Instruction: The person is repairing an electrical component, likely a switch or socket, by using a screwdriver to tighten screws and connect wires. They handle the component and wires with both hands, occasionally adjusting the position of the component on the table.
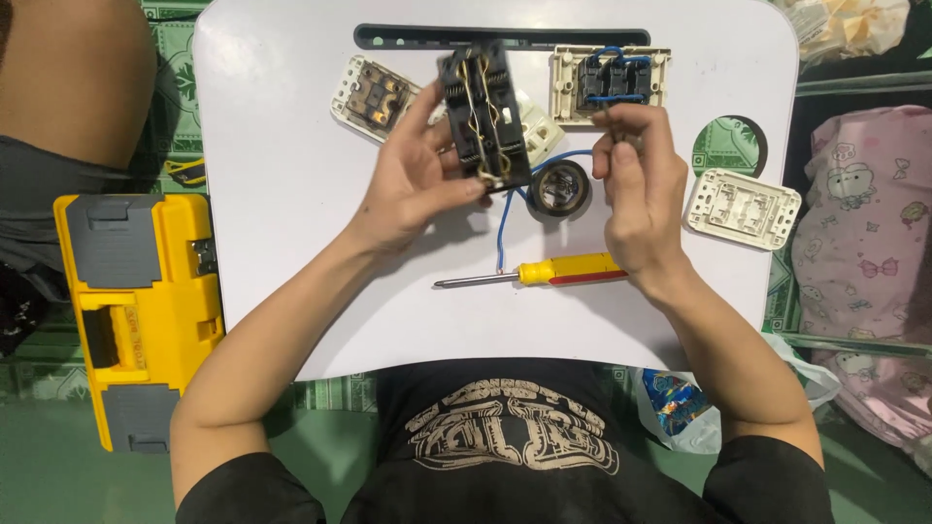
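Observation:
My left hand holds a black socket module up over the white table, its back with brass contacts facing me. My right hand is closed to its right, pinching something small and dark near the end of a blue wire. What it pinches is too small to tell. A black tape roll lies between the hands. A screwdriver with a yellow and red handle lies on the table below them.
Cream switch plates lie on the table: one at the back left, one with blue wiring at the back right, one at the right edge. A yellow toolbox stands left of the table. Pink cloth lies on the right.

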